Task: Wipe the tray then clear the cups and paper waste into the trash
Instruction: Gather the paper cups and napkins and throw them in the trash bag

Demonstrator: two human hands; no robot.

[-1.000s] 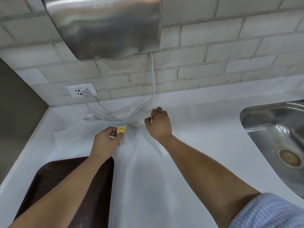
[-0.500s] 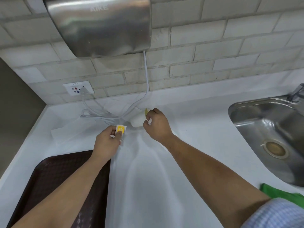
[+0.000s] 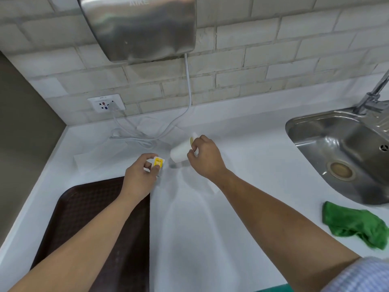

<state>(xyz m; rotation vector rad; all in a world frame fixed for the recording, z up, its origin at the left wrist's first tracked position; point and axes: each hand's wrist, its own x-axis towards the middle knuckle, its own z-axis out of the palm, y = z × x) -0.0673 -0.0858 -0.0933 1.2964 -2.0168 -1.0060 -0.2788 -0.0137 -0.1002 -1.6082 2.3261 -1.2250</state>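
Left hand (image 3: 140, 178): thumb and fingers pinch a small packet (image 3: 158, 163), white with a yellow face, just past the tray's far corner.
Right hand (image 3: 207, 160): fingers curl onto the rim of a white cup (image 3: 179, 154). The cup is tilted, base toward the left hand, mouth up and away.
Cup contents: a yellowish tint shows inside the rim. I cannot tell whether any liquid is left.
Tray (image 3: 84, 224): dark and bare, near-left on the counter. Probably wiped already, judging by the cloth set aside.
Cloth (image 3: 355, 225): green, bunched, near the front edge of the sink (image 3: 315, 131).
Paper (image 3: 99, 159): thin white sheets lie flat on the white counter and are hard to pick out. One seems to run under both hands.
Trash: not in view.
Risk, spill: if the tilt passes level, any dregs run onto the paper or counter, and carrying the cup over the tray would undo the wipe.
Risk, grip: the hold is only on the rim, so soft cup wall may buckle and the cup could drop.
Risk, cord (image 3: 136, 140): loose loops lie just behind the cup, and a sweep back for the paper could snag them.
Risk, missed waste: both hands are full and the sheets blend into the counter, so they are easy to leave behind.
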